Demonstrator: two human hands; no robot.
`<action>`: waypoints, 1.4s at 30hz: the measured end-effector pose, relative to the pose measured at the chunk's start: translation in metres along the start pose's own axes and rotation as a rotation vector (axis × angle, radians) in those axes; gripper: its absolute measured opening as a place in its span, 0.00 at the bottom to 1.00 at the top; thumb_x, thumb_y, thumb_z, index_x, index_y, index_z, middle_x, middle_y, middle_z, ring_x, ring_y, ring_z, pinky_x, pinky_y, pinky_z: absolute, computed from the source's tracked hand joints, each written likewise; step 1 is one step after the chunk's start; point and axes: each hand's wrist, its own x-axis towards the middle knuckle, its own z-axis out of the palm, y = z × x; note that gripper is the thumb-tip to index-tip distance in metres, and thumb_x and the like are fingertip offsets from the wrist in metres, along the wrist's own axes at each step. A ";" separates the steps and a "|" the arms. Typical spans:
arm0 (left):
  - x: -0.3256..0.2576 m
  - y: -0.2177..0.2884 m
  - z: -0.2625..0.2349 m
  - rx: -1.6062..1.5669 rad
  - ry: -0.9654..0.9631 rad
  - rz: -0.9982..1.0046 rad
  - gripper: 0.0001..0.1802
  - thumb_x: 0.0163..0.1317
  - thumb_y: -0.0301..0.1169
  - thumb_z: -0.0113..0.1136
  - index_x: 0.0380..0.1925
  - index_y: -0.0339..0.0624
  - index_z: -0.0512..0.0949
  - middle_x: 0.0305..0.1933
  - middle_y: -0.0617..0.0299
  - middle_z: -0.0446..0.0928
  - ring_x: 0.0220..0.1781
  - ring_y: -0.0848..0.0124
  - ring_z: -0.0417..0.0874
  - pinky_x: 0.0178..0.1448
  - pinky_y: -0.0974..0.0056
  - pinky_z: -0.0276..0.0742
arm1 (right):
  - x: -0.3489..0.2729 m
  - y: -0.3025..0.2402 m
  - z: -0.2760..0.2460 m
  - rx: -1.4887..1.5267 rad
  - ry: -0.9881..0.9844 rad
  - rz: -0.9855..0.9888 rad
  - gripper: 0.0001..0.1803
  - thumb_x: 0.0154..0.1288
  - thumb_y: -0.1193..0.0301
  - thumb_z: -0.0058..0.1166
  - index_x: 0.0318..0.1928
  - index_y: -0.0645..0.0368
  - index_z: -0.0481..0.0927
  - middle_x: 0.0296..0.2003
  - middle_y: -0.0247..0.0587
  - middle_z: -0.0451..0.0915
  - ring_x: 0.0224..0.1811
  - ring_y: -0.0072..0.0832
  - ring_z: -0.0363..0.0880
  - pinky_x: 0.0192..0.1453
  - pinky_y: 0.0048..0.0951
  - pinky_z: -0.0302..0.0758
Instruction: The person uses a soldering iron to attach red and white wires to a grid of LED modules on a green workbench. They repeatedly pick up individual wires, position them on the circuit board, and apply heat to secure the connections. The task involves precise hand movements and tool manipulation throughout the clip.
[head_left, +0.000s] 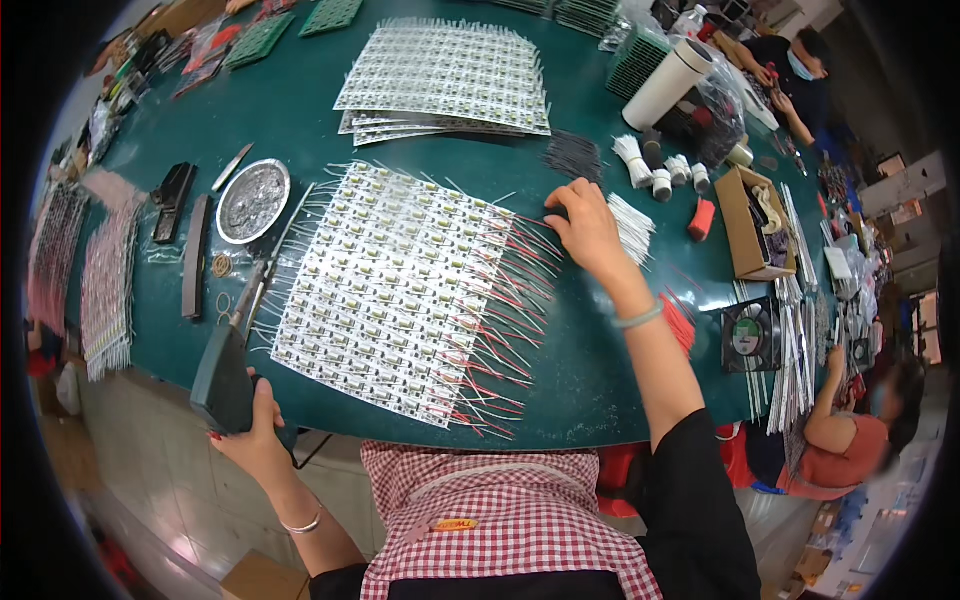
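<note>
Soldering iron (235, 350) in left hand (255, 435), tip pointing up-right

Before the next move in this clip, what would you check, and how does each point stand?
1. Left hand grips the soldering iron by its handle: ok.
2. Iron tip placed on the circuit board panel: cannot tell, too small.
3. Right hand rests at the panel's far right edge by the red wires: ok.
4. Panel lies flat on the green table: ok.
5. Round solder tray close to the iron: ok.
6. White wire bundle beside the right hand: ok.
</note>
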 end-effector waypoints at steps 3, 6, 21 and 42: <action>-0.011 -0.004 -0.010 -0.013 0.059 -0.022 0.12 0.58 0.18 0.66 0.42 0.25 0.80 0.28 0.58 0.79 0.18 0.79 0.70 0.22 0.73 0.61 | 0.008 0.019 0.009 0.032 -0.083 -0.061 0.08 0.59 0.75 0.65 0.36 0.58 0.78 0.40 0.45 0.75 0.47 0.46 0.73 0.50 0.42 0.72; -0.020 -0.011 -0.020 -0.015 0.087 -0.092 0.14 0.57 0.17 0.67 0.44 0.25 0.79 0.33 0.55 0.81 0.19 0.79 0.71 0.22 0.73 0.62 | 0.007 0.023 0.014 -0.006 -0.079 -0.118 0.07 0.61 0.77 0.62 0.37 0.59 0.76 0.39 0.47 0.75 0.44 0.48 0.72 0.48 0.44 0.71; -0.073 0.010 -0.035 -0.098 -0.039 -0.169 0.19 0.57 0.15 0.65 0.50 0.27 0.77 0.44 0.52 0.82 0.23 0.77 0.76 0.24 0.72 0.69 | -0.022 -0.083 -0.033 0.310 0.108 -0.033 0.04 0.65 0.79 0.59 0.39 0.63 0.83 0.32 0.45 0.79 0.32 0.37 0.80 0.35 0.33 0.75; -0.146 0.000 -0.062 0.152 -0.441 -0.151 0.13 0.54 0.18 0.69 0.40 0.28 0.82 0.38 0.56 0.83 0.36 0.72 0.83 0.40 0.68 0.78 | -0.149 -0.201 0.036 0.450 -0.060 -0.002 0.07 0.56 0.81 0.62 0.32 0.61 0.76 0.29 0.43 0.74 0.31 0.41 0.77 0.34 0.40 0.75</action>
